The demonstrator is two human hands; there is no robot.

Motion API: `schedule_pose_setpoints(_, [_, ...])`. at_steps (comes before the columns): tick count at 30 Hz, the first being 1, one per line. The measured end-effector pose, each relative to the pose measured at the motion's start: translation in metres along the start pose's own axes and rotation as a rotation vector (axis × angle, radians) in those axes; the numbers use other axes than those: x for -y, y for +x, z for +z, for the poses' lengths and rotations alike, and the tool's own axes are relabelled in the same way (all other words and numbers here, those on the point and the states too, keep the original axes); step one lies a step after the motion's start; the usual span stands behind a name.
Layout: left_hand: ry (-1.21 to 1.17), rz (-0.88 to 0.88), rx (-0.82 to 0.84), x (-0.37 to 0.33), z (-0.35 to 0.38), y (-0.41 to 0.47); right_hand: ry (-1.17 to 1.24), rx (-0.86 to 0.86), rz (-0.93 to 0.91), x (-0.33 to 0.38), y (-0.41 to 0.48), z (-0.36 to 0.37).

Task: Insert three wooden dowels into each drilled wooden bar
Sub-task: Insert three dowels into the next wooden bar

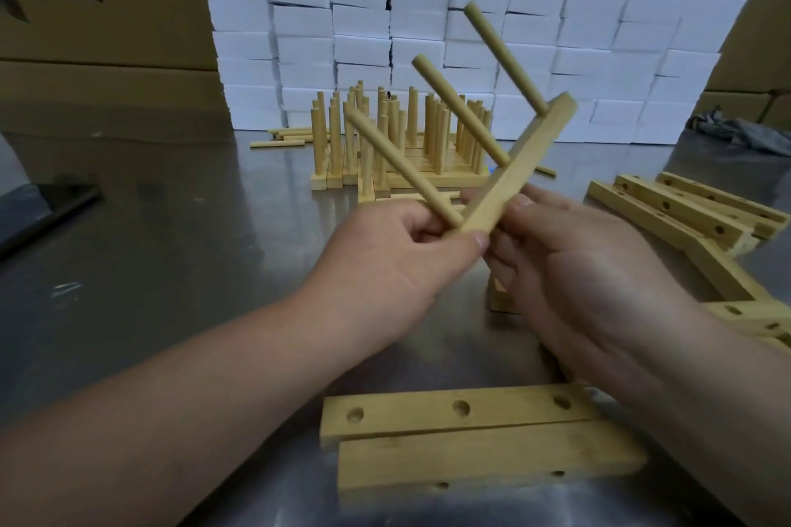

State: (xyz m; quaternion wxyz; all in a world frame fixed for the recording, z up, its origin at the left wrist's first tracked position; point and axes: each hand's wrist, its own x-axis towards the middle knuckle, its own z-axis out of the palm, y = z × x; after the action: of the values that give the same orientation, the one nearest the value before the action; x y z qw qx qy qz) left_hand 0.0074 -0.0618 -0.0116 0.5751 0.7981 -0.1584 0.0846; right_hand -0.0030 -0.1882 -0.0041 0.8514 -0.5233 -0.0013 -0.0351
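- A pale rectangular wooden bar (pixel 520 160) is held tilted in the air above a dull steel table (pixel 171 248). Three smooth round wooden dowels (pixel 460 111) are seated in its holes, so this bar looks complete.
- The bar's lower end is pinched by the left hand (pixel 406 261), whose fingers are curled at the base of the nearest dowel.
- The bar is gripped a little higher by the right hand (pixel 573 270), with the thumb laid on its face.
- A cluster of finished bars with upright dowels (pixel 398 141) is stood further back; much of the work is judged done.
- Flat drilled bars with empty round holes (pixel 462 415) are left nearest the camera, and more are piled at the right (pixel 685 210).
- Loose dowels (pixel 282 137) are laid beside the cluster.
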Motion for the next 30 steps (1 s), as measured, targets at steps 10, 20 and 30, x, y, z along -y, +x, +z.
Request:
schedule_pose_setpoints(10, [0.179, 0.006, -0.650, 0.030, -0.070, 0.044, -0.022, -0.002, -0.063, 0.009, -0.002, -0.007])
schedule_pose_setpoints(20, [0.568, -0.365, -0.542, 0.093, -0.100, 0.071, -0.049, 0.061, -0.081, 0.008, -0.001, -0.011])
schedule_pose_setpoints(30, [0.865, -0.516, -0.324, 0.105, -0.101, 0.097, -0.087, 0.087, -0.082, 0.006, -0.002, -0.010])
